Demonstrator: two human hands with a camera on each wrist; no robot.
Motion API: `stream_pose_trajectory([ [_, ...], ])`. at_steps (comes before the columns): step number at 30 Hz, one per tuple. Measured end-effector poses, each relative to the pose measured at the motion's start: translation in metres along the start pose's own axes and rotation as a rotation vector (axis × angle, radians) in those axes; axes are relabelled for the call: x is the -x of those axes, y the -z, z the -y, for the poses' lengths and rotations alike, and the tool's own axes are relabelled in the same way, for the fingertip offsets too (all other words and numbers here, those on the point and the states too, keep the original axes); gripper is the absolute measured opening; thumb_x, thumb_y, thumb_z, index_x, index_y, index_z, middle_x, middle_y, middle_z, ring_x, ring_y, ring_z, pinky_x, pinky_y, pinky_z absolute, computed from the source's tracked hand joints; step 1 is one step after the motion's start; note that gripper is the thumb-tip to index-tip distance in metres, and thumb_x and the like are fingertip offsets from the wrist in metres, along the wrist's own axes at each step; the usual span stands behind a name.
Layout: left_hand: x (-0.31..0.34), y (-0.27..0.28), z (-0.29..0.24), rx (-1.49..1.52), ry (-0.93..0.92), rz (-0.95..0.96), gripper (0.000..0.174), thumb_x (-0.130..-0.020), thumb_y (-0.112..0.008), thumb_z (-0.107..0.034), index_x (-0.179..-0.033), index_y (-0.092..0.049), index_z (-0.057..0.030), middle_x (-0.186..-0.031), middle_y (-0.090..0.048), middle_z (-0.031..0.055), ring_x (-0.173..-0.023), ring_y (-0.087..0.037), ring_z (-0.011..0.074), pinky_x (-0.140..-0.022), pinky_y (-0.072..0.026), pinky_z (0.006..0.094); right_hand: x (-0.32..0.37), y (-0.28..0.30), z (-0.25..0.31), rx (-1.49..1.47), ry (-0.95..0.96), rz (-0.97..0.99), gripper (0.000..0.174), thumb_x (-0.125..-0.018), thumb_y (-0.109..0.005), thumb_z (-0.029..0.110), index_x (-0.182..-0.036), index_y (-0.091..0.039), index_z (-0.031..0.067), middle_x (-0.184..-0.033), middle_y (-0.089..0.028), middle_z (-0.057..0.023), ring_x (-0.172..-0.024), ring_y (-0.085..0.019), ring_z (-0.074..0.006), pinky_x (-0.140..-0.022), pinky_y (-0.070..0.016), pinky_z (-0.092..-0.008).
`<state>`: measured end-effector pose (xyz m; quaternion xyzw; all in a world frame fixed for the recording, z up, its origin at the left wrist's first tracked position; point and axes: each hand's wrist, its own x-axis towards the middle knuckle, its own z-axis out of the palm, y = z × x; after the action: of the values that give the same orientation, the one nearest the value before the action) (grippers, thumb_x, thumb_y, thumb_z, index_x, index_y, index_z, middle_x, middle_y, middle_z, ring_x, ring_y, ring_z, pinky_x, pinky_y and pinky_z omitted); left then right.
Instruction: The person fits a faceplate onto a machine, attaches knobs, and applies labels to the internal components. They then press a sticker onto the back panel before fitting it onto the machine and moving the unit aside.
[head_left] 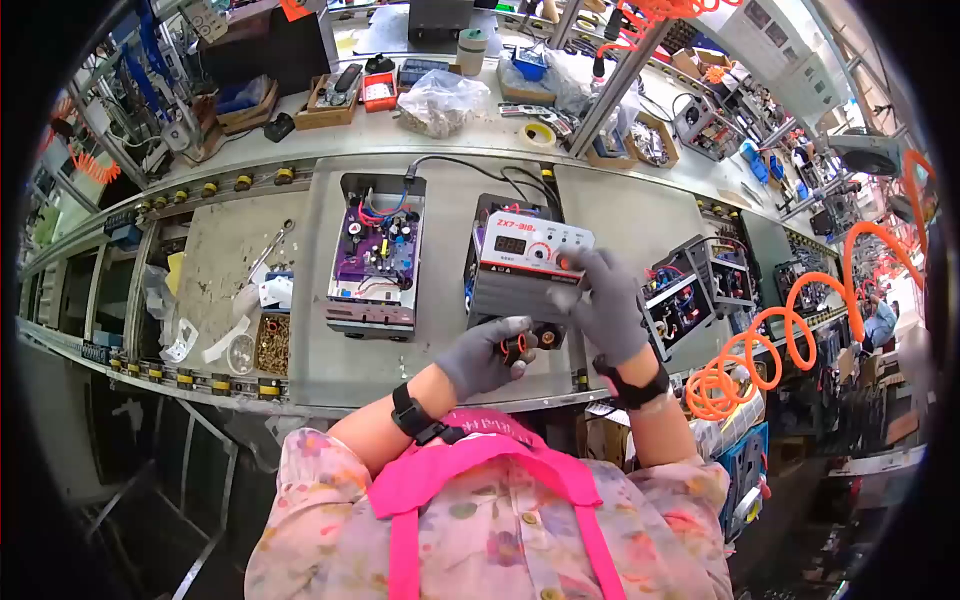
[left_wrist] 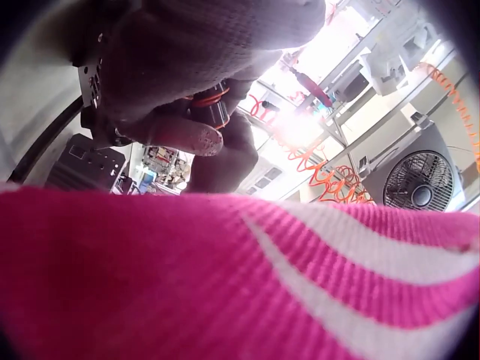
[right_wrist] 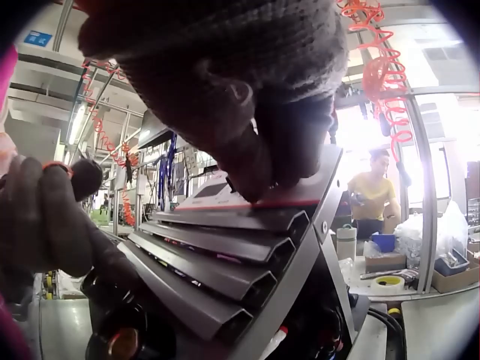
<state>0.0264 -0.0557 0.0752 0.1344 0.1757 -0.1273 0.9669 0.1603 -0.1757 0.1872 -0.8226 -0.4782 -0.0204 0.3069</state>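
My gloved left hand (head_left: 478, 362) grips a black cylindrical plug (head_left: 514, 348) with orange rings, in front of a welding machine (head_left: 508, 298). This machine has a grey louvred case and a white control panel (head_left: 507, 228) marked ZX7-310, with a display and a dial (head_left: 541, 251). A round black socket (head_left: 547, 338) shows at its near end. My gloved right hand (head_left: 612, 305) bends over the panel's right side. In the right wrist view its fingertips (right_wrist: 251, 180) come down together at the panel; I cannot tell whether they pinch something there.
An uncovered machine (head_left: 375, 245) with exposed circuitry stands to the left, more open units (head_left: 690, 295) to the right. A black cable (head_left: 470, 162) runs behind. Coiled orange hose (head_left: 745, 370) hangs at right. A box of brass-coloured parts (head_left: 272, 345) sits at left.
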Motion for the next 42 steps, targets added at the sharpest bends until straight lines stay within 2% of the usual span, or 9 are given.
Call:
stream_pose_trajectory([
  [4,-0.004,-0.009,-0.001,0.033,-0.034,0.052,0.022,-0.092,-0.057,-0.026,-0.106,-0.057,-0.0096,-0.092,-0.062,0.0046,-0.075,-0.06,0.0152,-0.063,-0.0507,0.0293,0.023,-0.013,0.007,-0.389,0.021,0.369,0.044,-0.069,-0.076,0.004,-0.107,-0.055,0.0052,-0.092,-0.061,-0.0068,-0.08,-0.064,-0.0151,-0.066,-0.0516,-0.0281],
  [11,-0.006,-0.005,-0.004,-0.052,-0.078,-0.014,0.026,-0.093,-0.057,-0.029,-0.111,-0.057,-0.0108,-0.094,-0.06,0.0016,-0.077,-0.056,0.012,-0.064,-0.0469,0.026,0.03,-0.027,-0.012,-0.692,-0.247,0.415,0.043,-0.073,-0.071,0.006,-0.112,-0.053,0.0051,-0.089,-0.062,-0.0059,-0.078,-0.06,-0.0117,-0.069,-0.0503,-0.0258],
  [14,-0.009,-0.005,-0.003,-0.066,-0.11,0.042,0.025,-0.093,-0.056,-0.029,-0.111,-0.057,-0.0117,-0.094,-0.059,0.0007,-0.076,-0.055,0.0101,-0.062,-0.0455,0.0246,0.032,-0.033,-0.005,-0.591,-0.01,0.224,0.044,-0.074,-0.071,0.003,-0.115,-0.054,0.0028,-0.093,-0.061,-0.005,-0.085,-0.058,-0.0116,-0.074,-0.0492,-0.0267],
  [23,-0.009,-0.006,-0.017,0.066,0.034,-0.045,0.025,-0.091,-0.058,-0.027,-0.111,-0.055,-0.0113,-0.095,-0.062,0.0031,-0.077,-0.059,0.0149,-0.057,-0.0482,0.0228,0.029,-0.033,-0.027,-0.809,-0.179,0.348,0.044,-0.082,-0.062,0.0,-0.124,-0.049,0.0025,-0.092,-0.066,-0.0079,-0.08,-0.061,-0.0101,-0.072,-0.0513,-0.0257],
  [28,-0.008,-0.008,-0.019,0.092,0.046,-0.011,0.025,-0.093,-0.055,-0.025,-0.111,-0.055,-0.0071,-0.091,-0.062,0.0068,-0.075,-0.057,0.0167,-0.055,-0.0463,0.0234,0.021,-0.023,-0.028,-1.007,-0.337,0.209,0.019,-0.083,-0.062,0.003,-0.102,-0.061,0.0018,-0.09,-0.064,-0.0039,-0.082,-0.057,-0.0074,-0.071,-0.0491,-0.0231],
  [32,-0.009,-0.006,-0.02,0.108,0.074,-0.029,0.025,-0.094,-0.054,-0.024,-0.112,-0.054,-0.0064,-0.09,-0.06,0.0065,-0.071,-0.053,0.0153,-0.053,-0.0437,0.0223,0.009,-0.013,-0.027,-0.591,-0.186,-0.05,0.019,-0.074,-0.069,0.006,-0.09,-0.06,0.0045,-0.076,-0.061,-0.0072,-0.072,-0.06,-0.0143,-0.069,-0.0489,-0.0278],
  [35,-0.009,-0.01,-0.019,0.065,0.035,-0.128,0.025,-0.093,-0.055,-0.021,-0.112,-0.053,-0.0051,-0.091,-0.058,0.0064,-0.069,-0.051,0.0141,-0.05,-0.042,0.0216,-0.007,-0.006,-0.03,-0.37,-0.156,-0.101,0.019,-0.073,-0.066,0.002,-0.091,-0.061,0.0048,-0.084,-0.061,-0.0116,-0.074,-0.062,-0.0216,-0.068,-0.05,-0.0309],
  [38,-0.007,-0.016,-0.017,0.04,0.002,-0.152,0.022,-0.093,-0.055,-0.02,-0.109,-0.053,-0.0056,-0.091,-0.058,0.0067,-0.068,-0.051,0.0134,-0.05,-0.0419,0.0213,-0.025,-0.014,-0.043,-0.175,0.17,-0.202,0.021,-0.069,-0.066,0.0,-0.089,-0.065,0.0063,-0.086,-0.058,-0.0111,-0.076,-0.061,-0.0285,-0.066,-0.0506,-0.0359],
  [42,-0.008,-0.015,-0.016,0.03,-0.011,-0.129,0.019,-0.093,-0.056,-0.019,-0.105,-0.054,-0.0055,-0.09,-0.059,0.0075,-0.067,-0.052,0.013,-0.05,-0.0422,0.0217,-0.039,-0.023,-0.033,0.014,0.177,-0.083,0.022,-0.07,-0.067,0.003,-0.091,-0.065,0.0104,-0.087,-0.06,-0.0092,-0.084,-0.059,-0.0304,-0.07,-0.0503,-0.0397],
])
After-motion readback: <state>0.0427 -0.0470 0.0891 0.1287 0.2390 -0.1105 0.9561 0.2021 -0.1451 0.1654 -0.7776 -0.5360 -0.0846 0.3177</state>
